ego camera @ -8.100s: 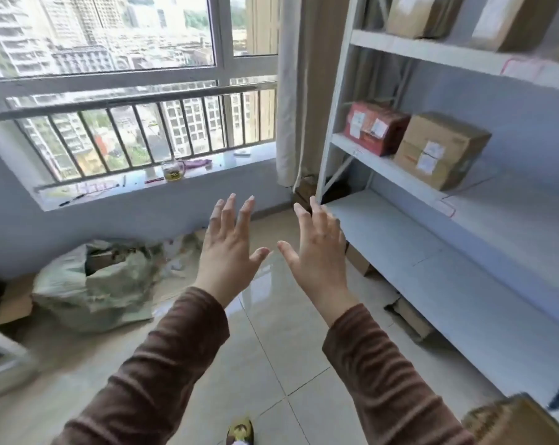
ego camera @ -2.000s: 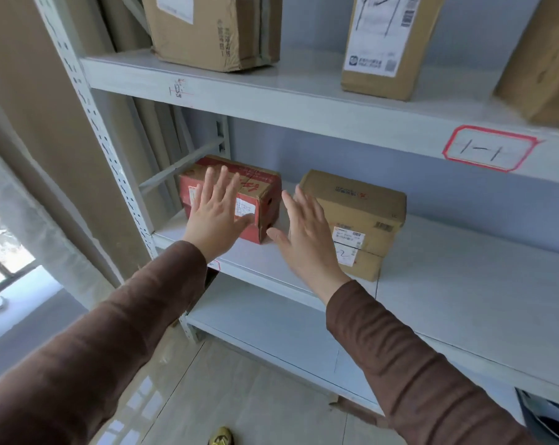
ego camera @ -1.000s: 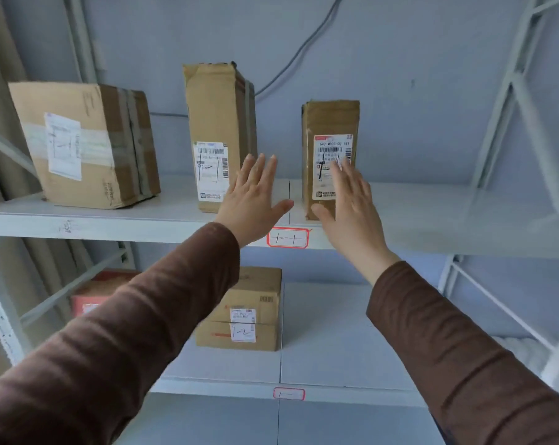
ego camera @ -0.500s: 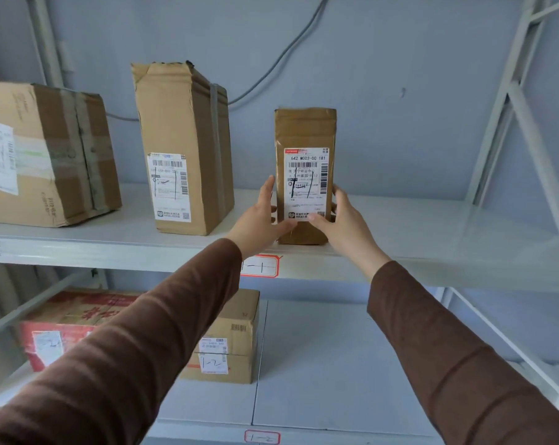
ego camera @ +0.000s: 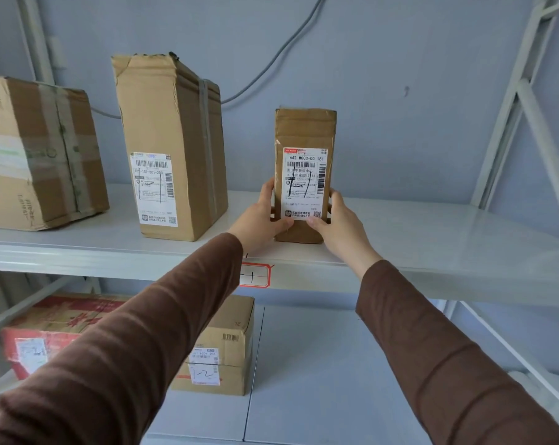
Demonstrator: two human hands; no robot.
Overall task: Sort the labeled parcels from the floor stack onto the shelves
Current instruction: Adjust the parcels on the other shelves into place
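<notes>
A narrow upright cardboard parcel (ego camera: 305, 133) with a white shipping label stands on the upper shelf (ego camera: 432, 248). My left hand (ego camera: 261, 216) grips its lower left side, and my right hand (ego camera: 337, 223) grips its lower right side. Both thumbs lie across the bottom of the label. A red-outlined tag (ego camera: 255, 275) marked 1-1 is stuck on the shelf's front edge just below the parcel. The floor stack is out of view.
A taller brown parcel (ego camera: 172, 146) and a wide taped box (ego camera: 37, 152) stand to the left on the same shelf. On the shelf below sit a red box (ego camera: 50, 329) and a brown box marked 1-2 (ego camera: 226, 351). White uprights (ego camera: 535, 123) frame the right side.
My hands have gone from reaching with fingers spread to gripping the narrow parcel on both sides. The view has moved closer to the upper shelf.
</notes>
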